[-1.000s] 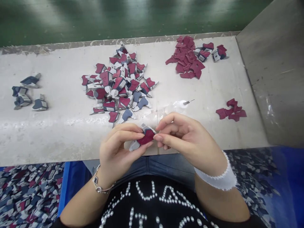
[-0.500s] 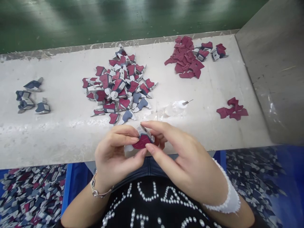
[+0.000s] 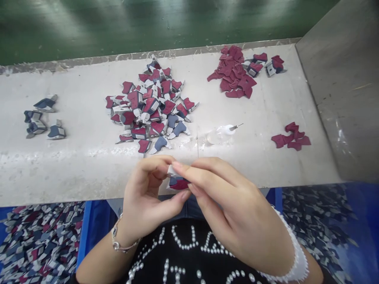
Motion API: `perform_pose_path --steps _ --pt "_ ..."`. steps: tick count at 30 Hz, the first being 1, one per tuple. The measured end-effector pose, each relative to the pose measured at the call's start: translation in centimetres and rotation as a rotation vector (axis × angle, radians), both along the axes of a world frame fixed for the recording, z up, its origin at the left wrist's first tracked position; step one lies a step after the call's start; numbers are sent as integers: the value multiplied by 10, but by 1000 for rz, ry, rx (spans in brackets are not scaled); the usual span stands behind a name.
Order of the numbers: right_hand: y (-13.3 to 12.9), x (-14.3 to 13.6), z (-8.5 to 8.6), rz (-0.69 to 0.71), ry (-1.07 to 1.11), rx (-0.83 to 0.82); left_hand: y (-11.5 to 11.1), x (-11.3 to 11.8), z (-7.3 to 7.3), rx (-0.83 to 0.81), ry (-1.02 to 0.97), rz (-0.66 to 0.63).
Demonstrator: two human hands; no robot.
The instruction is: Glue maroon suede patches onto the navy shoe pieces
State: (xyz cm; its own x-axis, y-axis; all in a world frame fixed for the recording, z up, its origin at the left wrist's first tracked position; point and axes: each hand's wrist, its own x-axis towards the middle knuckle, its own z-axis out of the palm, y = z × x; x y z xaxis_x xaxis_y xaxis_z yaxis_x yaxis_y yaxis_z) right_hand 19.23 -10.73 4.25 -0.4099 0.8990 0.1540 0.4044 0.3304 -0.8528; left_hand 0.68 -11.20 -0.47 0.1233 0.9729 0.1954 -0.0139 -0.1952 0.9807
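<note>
A small moulded part (image 3: 178, 182) in white, slate blue and maroon is pinched between both hands, low over the table's front edge. My left hand (image 3: 151, 193) grips it from the left, thumb below and fingers curled behind. My right hand (image 3: 225, 201) closes on its right side and top, its fingers covering much of the part. Beyond the hands lies a pile of similar parts (image 3: 151, 106), most with maroon faces and several with bare blue ones. A translucent bottle with a thin needle tip (image 3: 226, 130) rests on its side, right of that pile.
Maroon flat pieces (image 3: 233, 75) are heaped at the back right, beside several assembled parts (image 3: 275, 66). A smaller maroon group (image 3: 291, 137) lies nearer. Blue-white parts (image 3: 44, 120) sit at left. Blue bins of parts (image 3: 41, 244) flank me below the table. A metal panel (image 3: 346, 90) stands at right.
The held part has been tilted, so less of its maroon face shows. My right fingers have come over its top, and my left hand has shifted slightly to the right.
</note>
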Motion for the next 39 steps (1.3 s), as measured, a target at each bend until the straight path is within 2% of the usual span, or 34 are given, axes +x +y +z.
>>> perform_pose_path --steps 3,6,11,17,21,24,27,30,35,37,39 --pt "-3 2 1 21 -53 33 0 -2 7 -174 -47 -83" --pt "-7 4 3 26 -66 47 0 -3 10 -105 -7 -76" --pt "-13 6 4 36 -59 74 -1 -3 3 12 -86 -88" --pt "-12 7 6 31 -61 55 -3 -2 1 1 -128 -71" --pt "-10 8 5 -23 -20 -21 -4 -1 5 -78 -45 -133" --pt "-8 9 2 -44 -38 -60 -6 0 6 -153 30 -107" --pt "-7 10 0 -15 -73 -66 -7 0 6 -172 50 -80" --pt "-6 10 1 49 -105 -70 -7 -2 7 -144 45 -119" --pt "-6 9 0 150 -70 1 -6 -4 11 -99 0 -132" --pt "-7 8 -3 132 -94 29 -3 -3 12 -162 -42 -133" --pt "-7 8 -7 91 -111 31 0 -3 13 -311 -114 -183"
